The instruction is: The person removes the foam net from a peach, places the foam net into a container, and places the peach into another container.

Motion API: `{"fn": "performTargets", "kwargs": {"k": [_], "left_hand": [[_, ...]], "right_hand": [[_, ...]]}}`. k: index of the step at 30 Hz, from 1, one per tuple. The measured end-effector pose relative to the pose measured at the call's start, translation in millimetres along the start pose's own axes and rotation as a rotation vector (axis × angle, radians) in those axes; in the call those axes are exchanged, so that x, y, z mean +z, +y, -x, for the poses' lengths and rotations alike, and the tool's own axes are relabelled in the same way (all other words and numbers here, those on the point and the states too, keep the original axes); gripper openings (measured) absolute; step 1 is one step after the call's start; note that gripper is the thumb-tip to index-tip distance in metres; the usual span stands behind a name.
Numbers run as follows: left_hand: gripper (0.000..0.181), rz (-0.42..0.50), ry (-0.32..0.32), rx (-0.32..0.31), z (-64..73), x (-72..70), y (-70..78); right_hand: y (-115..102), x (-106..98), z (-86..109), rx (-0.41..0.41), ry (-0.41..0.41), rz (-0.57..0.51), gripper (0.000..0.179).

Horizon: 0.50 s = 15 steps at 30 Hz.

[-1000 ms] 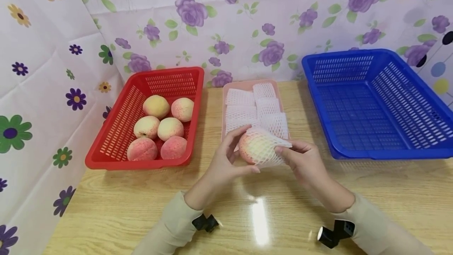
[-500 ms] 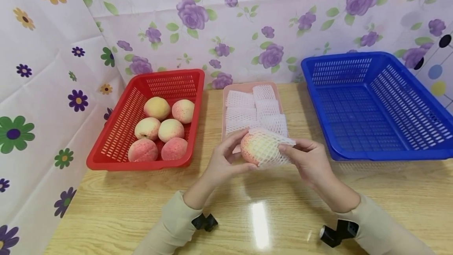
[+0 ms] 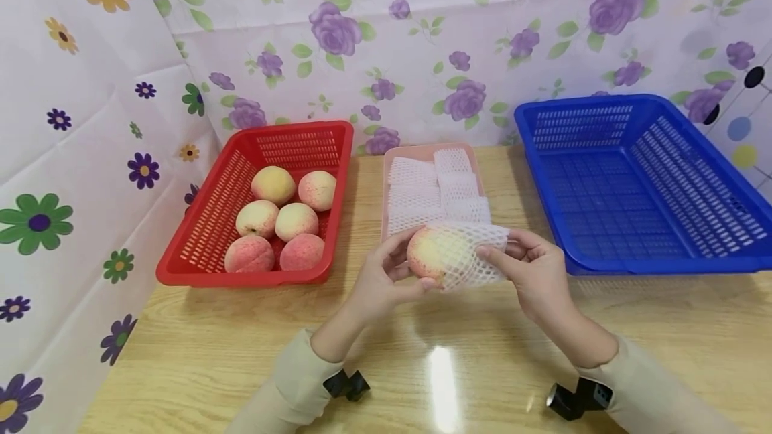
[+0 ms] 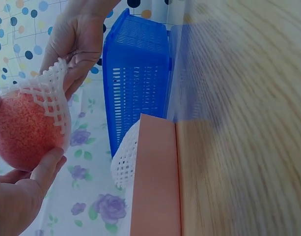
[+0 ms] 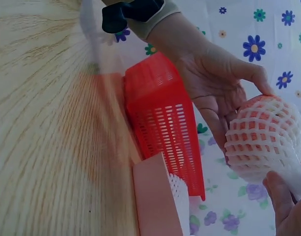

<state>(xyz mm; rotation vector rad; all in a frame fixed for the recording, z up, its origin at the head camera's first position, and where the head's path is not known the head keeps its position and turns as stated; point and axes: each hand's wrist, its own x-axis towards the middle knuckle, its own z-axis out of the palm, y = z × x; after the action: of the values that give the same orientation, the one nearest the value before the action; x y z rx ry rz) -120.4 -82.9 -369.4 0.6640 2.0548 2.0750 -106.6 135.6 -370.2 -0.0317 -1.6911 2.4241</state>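
A peach [image 3: 427, 253] is held above the table in front of the pink tray, its right part inside a white foam net sleeve [image 3: 476, 256]. My left hand [image 3: 386, 280] grips the peach's bare left end between thumb and fingers. With thumb and fingers, my right hand [image 3: 533, 273] pinches the sleeve's right end. In the left wrist view the peach [image 4: 25, 130] shows its reddish side, with the net edge [image 4: 52, 93] reaching partway over it. The right wrist view shows the net [image 5: 263, 137] stretched over much of the fruit.
Several peaches [image 3: 295, 221] lie in a red basket [image 3: 241, 278] on the left. A pink tray [image 3: 431, 151] with several folded foam net sleeves [image 3: 413, 196] stands behind my hands. On the right is a blue basket [image 3: 603, 199]. Flowered cloth [image 3: 410, 52] hangs behind the table.
My right hand has shifted slightly right with the sleeve's end, and the sleeve is now spread wider and longer. My left hand still holds the peach.
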Motion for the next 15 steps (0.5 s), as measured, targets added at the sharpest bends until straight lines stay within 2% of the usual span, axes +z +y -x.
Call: {"fn": "performTargets", "kwargs": {"k": [6, 9, 15], "left_hand": [[0.069, -0.06, 0.031, 0.032, 5.2, -7.2, 7.2], [0.068, -0.105, 0.049, 0.027, 8.0, -11.6, 13.1], [0.065, -0.198, 0.121, 0.041, 18.3, -29.3, 22.6]], "right_hand": [[-11.2, 2.2, 2.4, 0.057, -0.056, 0.068, 0.034], [-17.3, 2.5, 3.8, 0.076, -0.096, 0.107, 0.03], [-32.1, 3.2, -0.2, 0.084, -0.169, 0.17, 0.022]]}}
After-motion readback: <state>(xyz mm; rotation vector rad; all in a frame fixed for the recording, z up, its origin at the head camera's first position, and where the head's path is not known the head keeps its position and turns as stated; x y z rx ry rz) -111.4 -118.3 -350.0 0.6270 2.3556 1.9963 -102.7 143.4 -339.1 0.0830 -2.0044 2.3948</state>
